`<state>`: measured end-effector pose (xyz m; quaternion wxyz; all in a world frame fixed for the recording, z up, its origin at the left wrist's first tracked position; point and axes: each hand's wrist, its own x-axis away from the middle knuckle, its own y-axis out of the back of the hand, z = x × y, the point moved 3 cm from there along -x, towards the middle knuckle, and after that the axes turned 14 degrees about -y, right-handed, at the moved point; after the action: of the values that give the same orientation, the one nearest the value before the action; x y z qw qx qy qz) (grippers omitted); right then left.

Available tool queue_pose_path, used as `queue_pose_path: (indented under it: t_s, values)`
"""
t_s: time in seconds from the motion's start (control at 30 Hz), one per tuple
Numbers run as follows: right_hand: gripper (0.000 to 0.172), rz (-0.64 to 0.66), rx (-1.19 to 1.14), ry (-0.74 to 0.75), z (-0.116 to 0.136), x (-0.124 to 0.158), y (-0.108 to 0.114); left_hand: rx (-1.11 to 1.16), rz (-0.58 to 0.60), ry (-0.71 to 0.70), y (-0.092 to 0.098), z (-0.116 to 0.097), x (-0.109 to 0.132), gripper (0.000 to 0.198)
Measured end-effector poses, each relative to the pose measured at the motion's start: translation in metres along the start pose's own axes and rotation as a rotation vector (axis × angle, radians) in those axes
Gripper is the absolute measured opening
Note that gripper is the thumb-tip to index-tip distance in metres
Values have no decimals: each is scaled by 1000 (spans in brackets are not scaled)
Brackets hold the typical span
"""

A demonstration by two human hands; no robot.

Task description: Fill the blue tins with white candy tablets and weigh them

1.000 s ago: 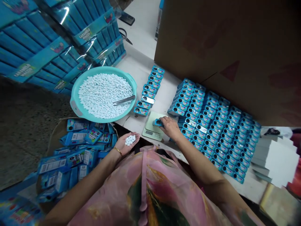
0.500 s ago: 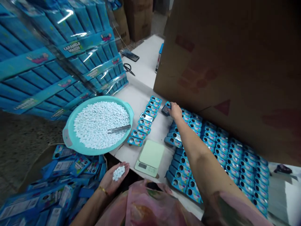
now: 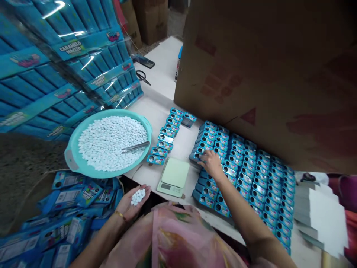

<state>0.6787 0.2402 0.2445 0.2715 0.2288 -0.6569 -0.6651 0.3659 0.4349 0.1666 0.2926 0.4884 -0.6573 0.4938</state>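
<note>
- In the head view, your right hand (image 3: 211,163) is over the left edge of the large block of boxes (image 3: 251,182), its fingers bent down at the near end of the block's upper-left column.
- The blue box (image 3: 196,155) at that end sits right by your fingertips; you seem to touch it, but whether you are gripping it I cannot tell.
- That box stands on the white table (image 3: 182,143), the long axis of its top running roughly left to right, away from your knuckles towards the short row of boxes (image 3: 164,138).
- Your right hand is by far the nearer to it. Your left hand (image 3: 131,203) lies well apart, lower and to the left, with the kitchen scale (image 3: 175,173) between the two and nothing on its plate.
- Your left palm is turned up and lightly cupped, fingers spread out flat, with a small heap of white candies (image 3: 138,196) in it.
- Just above that hand is the turquoise basin (image 3: 73,143), full of similar pieces, with a metal tool (image 3: 136,147) resting across its right side.
- A single box (image 3: 189,118) stands just beside the far end of the short row, forward and left of your right hand.
</note>
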Motion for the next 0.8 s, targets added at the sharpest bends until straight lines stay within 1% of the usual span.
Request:
queue_pose_path:
  t_s: [0.07,0.17,0.23,0.3,0.37,0.47,0.57,0.63,0.7,0.8]
  values:
    - [21,4,62,-32,10,17,-10,-12,51,3,-2,1,2,16]
    - [18,-20,131,-77,20,22,-16,-13,103,-6,-3,2,9,15]
    - [17,-36,150,-78,23,26,-10,-4,121,-9,1,1,14,15]
    - [18,-51,147,-69,27,36,2,2,127,-16,7,0,18,16]
    - [20,-53,134,-22,37,50,14,4,121,-21,15,0,19,16]
    - [23,-17,105,127,67,65,22,22,119,-8,21,4,21,16]
    - [24,37,49,243,100,71,15,41,146,4,17,8,25,17]
    - [23,62,-10,258,111,71,7,42,166,5,14,10,28,17]
    - [25,55,-100,236,107,71,2,41,180,9,13,11,31,17]
    - [32,-17,-270,148,83,74,4,47,185,8,17,10,30,19]
